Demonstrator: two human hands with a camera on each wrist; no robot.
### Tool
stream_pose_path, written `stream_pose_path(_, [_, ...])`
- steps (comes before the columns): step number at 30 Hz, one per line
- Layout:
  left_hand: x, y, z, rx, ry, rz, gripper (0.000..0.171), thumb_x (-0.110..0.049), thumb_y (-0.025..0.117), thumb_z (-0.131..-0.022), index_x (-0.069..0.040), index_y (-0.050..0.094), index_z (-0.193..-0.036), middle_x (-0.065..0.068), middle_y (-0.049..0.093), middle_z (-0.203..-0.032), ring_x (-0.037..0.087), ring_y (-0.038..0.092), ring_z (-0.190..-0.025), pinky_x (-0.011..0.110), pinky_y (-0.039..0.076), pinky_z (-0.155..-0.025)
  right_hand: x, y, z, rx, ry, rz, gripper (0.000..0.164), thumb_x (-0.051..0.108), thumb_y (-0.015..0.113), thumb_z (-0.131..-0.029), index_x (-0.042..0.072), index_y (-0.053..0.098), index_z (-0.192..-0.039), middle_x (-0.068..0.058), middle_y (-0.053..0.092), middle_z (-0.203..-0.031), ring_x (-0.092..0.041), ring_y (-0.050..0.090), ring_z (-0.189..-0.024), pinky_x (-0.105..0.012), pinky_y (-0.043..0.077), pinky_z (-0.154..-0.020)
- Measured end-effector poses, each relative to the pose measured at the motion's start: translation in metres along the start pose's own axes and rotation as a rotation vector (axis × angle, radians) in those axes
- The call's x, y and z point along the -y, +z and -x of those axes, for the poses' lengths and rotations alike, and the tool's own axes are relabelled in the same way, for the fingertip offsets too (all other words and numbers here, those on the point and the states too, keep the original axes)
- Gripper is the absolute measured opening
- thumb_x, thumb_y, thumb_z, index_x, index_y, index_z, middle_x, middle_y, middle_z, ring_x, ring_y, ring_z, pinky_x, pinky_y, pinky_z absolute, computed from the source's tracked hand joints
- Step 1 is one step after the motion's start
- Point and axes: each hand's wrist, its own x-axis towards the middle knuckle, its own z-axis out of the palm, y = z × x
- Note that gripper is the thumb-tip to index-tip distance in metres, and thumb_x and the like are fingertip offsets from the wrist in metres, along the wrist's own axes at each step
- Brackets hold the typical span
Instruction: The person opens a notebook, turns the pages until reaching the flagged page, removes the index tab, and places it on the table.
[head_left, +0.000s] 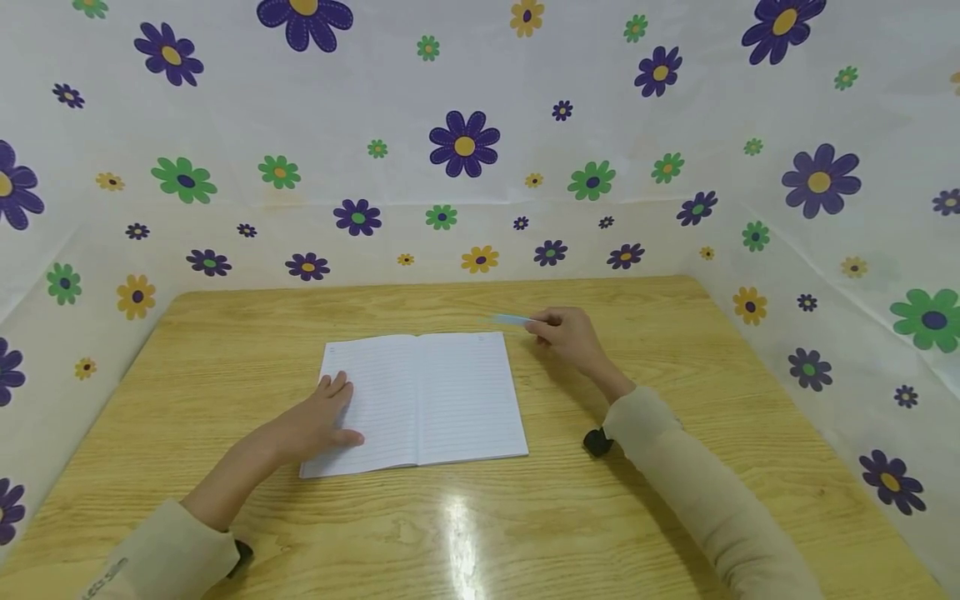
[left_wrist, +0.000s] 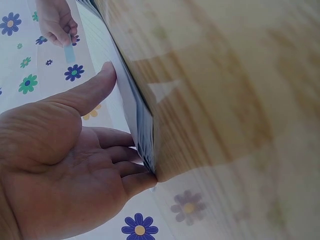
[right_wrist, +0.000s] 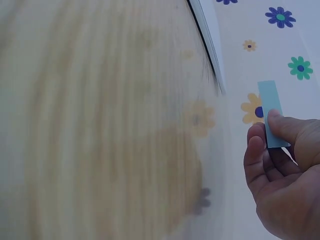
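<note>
An open lined notebook [head_left: 465, 400] lies on the table with both pages bare of writing. My left hand [head_left: 330, 412] rests on the outer part of its left page, fingers extended and thumb spread; in the left wrist view that hand [left_wrist: 75, 165] is at the edge of the stacked pages [left_wrist: 135, 110]. Beyond the notebook's far right corner, my right hand [head_left: 566, 333] pinches a narrow light-blue strip [head_left: 512, 319] between thumb and fingers. The right wrist view shows the strip [right_wrist: 270, 102] as flat and rectangular, its lower part under the thumb.
The wooden table [head_left: 465, 533] reaches back to a white flower-print sheet [head_left: 495, 83] that surrounds it on the back and both sides. Dark wrist devices show at the left cuff [head_left: 240, 557] and right cuff [head_left: 597, 442].
</note>
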Motion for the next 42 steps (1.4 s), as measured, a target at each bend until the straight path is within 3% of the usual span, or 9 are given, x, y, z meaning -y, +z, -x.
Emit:
stream_pose_path(20, [-0.002, 0.0, 0.002, 0.008, -0.013, -0.002, 0.092, -0.032, 0.071, -0.099, 0.025, 0.02, -0.15, 0.044, 0.006, -0.16, 0.062, 0.001, -0.147, 0.069, 0.014, -0.118, -0.024, -0.053, 0.047, 0.023, -0.028, -0.001, 0.026, 0.018, 0.072, -0.099, -0.006, 0.076, -0.108, -0.023, 0.072, -0.085, -0.029, 0.066, -0.071, -0.028, 0.054, -0.059])
stream_pose_path(32, [0.002, 0.001, 0.002, -0.011, 0.011, -0.039, 0.09, -0.032, 0.07, -0.099, 0.026, 0.023, -0.149, 0.046, 0.009, -0.158, 0.065, 0.005, -0.145, 0.07, 0.016, -0.117, -0.026, -0.059, 0.059, 0.083, 0.093, 0.035, 0.029, 0.02, 0.067, -0.103, -0.007, 0.074, -0.113, -0.015, 0.072, -0.086, -0.018, 0.062, -0.071, -0.026, 0.054, -0.06])
stream_pose_path(42, [0.002, 0.002, -0.001, -0.002, 0.012, -0.029, 0.091, -0.033, 0.07, -0.099, 0.026, 0.022, -0.149, 0.046, 0.007, -0.158, 0.065, 0.003, -0.145, 0.07, 0.015, -0.118, -0.027, -0.061, 0.066, 0.142, 0.096, 0.053, 0.031, 0.022, 0.065, -0.105, -0.007, 0.074, -0.114, -0.012, 0.07, -0.084, -0.018, 0.059, -0.073, -0.026, 0.051, -0.062])
